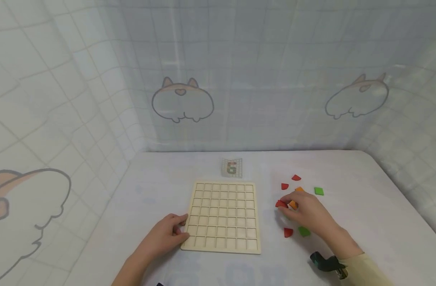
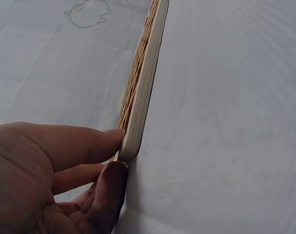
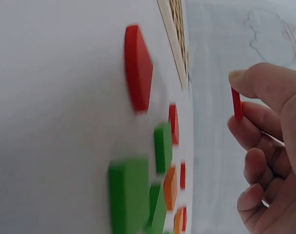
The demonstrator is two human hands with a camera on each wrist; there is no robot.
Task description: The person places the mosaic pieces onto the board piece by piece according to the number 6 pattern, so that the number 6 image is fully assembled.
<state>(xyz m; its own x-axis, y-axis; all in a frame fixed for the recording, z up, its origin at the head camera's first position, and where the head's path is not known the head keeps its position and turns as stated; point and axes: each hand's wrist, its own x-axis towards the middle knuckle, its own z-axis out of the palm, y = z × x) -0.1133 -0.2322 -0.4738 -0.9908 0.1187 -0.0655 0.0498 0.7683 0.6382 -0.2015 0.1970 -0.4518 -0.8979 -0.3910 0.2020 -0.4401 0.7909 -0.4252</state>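
Observation:
A pale wooden grid board [image 1: 222,216] lies flat on the table, its shallow square cells bare. My left hand [image 1: 166,232] grips its left edge; in the left wrist view, thumb and finger meet the board's rim [image 2: 143,92] near a corner. To the right of the board, my right hand [image 1: 305,208] pinches a red wedge with a rounded side [image 3: 236,104] between thumb and finger, held above the table in the right wrist view. Under and around this hand lie orange pieces [image 1: 293,205], a green piece [image 1: 304,231] and another red wedge [image 1: 288,232].
Farther back are two more red wedges, one [image 1: 296,177] behind the other [image 1: 284,186], and a green square [image 1: 318,191]. A small gridded card with a figure [image 1: 232,168] lies beyond the board. Patterned curtains [image 1: 260,79] enclose the white table [image 1: 160,171].

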